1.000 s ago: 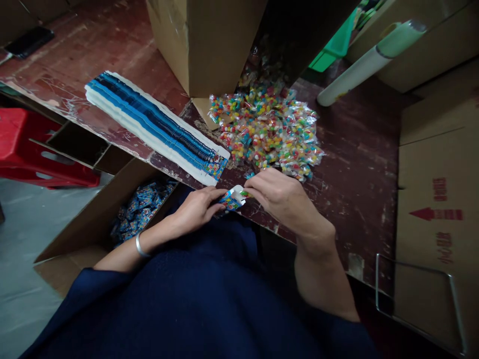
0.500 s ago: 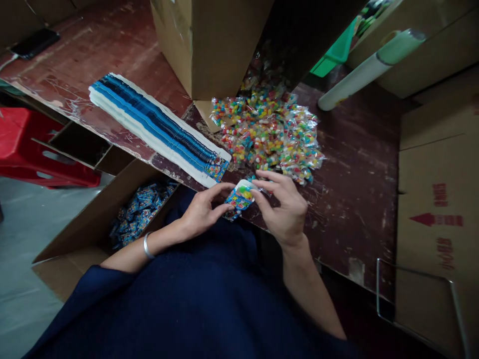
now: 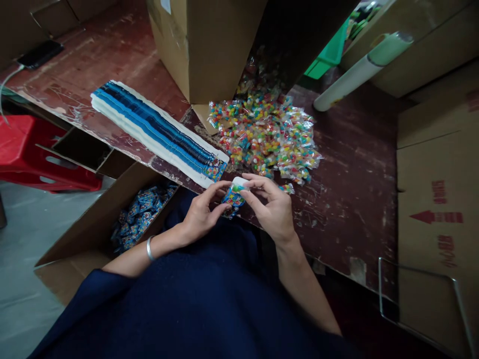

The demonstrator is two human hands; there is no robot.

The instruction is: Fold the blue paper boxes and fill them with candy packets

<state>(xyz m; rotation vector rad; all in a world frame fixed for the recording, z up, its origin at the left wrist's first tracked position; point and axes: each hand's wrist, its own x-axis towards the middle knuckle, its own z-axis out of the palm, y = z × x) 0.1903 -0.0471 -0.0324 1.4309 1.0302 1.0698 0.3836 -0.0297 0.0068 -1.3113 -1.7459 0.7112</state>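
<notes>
My left hand (image 3: 202, 212) pinches the left side of a small blue printed packet (image 3: 235, 196) with a white top flap. The thumb and fingers of my right hand (image 3: 271, 207) are closed on the packet's upper right edge, where some green candy shows. Beyond my hands lies a heap of clear bags of multicoloured candy (image 3: 265, 134). A long fanned row of flat blue and white packets (image 3: 160, 130) stretches along the table to the upper left, its near end close to my left fingers.
An open cardboard box (image 3: 86, 227) below the table edge holds many blue packets (image 3: 142, 212). A red stool (image 3: 22, 149), a phone (image 3: 41, 54), a tall carton (image 3: 220, 50), a white tube (image 3: 352, 82), a green basket (image 3: 325, 55) and stacked cartons (image 3: 434, 164) surround the table (image 3: 348, 184).
My right hand has moved slightly left, its fingers closer over the packet's top. Less candy shows at the opening. The view has shifted a little.
</notes>
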